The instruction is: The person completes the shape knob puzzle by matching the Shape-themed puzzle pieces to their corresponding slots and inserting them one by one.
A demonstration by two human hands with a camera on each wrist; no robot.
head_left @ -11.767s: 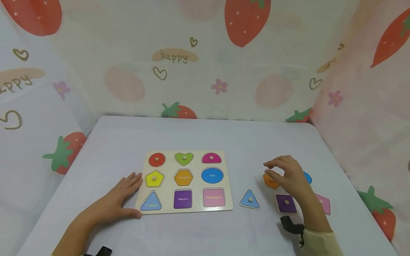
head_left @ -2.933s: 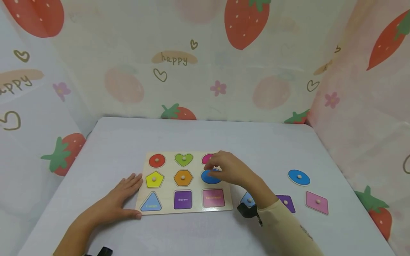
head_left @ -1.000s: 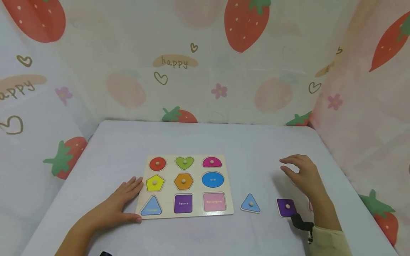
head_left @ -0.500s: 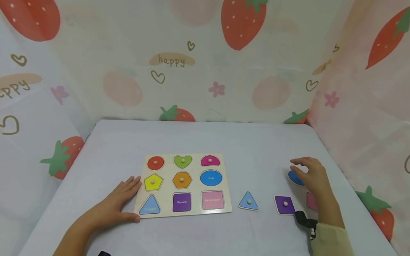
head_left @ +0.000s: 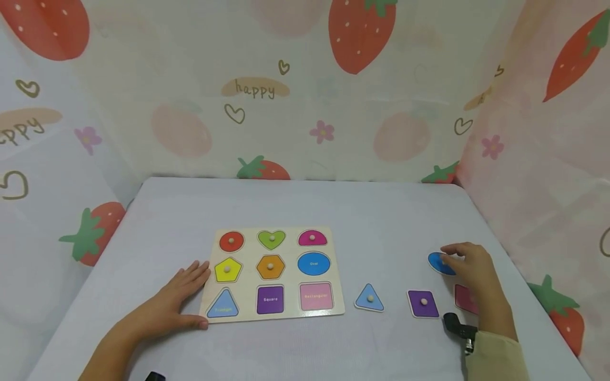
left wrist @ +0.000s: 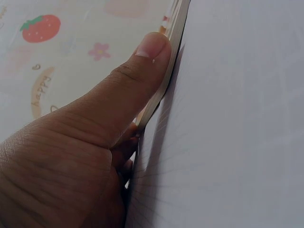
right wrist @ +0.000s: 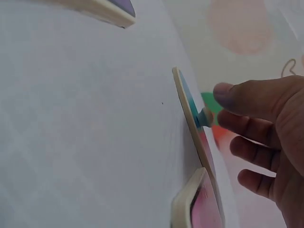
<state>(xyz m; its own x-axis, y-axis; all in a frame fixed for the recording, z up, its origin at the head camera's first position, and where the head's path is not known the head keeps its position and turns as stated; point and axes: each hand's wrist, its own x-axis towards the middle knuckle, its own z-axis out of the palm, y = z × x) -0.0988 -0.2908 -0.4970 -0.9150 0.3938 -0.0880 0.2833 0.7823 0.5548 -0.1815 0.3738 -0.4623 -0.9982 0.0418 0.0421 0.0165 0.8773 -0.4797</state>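
Note:
A wooden shape puzzle board (head_left: pixel 293 316) lies flat on the table. My left hand (head_left: pixel 164 304) rests at its left edge, fingers extended and thumb at the lower left corner; in the left wrist view the thumb (left wrist: pixel 154 47) touches the board's edge. My right hand (head_left: pixel 476 270) hovers over the blue oval piece (head_left: pixel 436 262). In the right wrist view, thumb and fingers stand close to the oval's wooden knob (right wrist: pixel 205 117), with a small gap visible. The board's oval, triangle, square and rectangle recesses show printed labels; the other recesses hold knobbed pieces.
A blue triangle piece (head_left: pixel 364 304) lies right of the board, then a purple square piece (head_left: pixel 418 309). A pink rectangle piece (head_left: pixel 462 297) lies partly under my right wrist. A strawberry-patterned cloth (head_left: pixel 305 106) surrounds the white table (head_left: pixel 286 203) at the back and sides.
The orange hexagon piece went from the table into the board's middle recess. My right hand then returned rightward and came down over the blue oval. The left hand stayed at the board.

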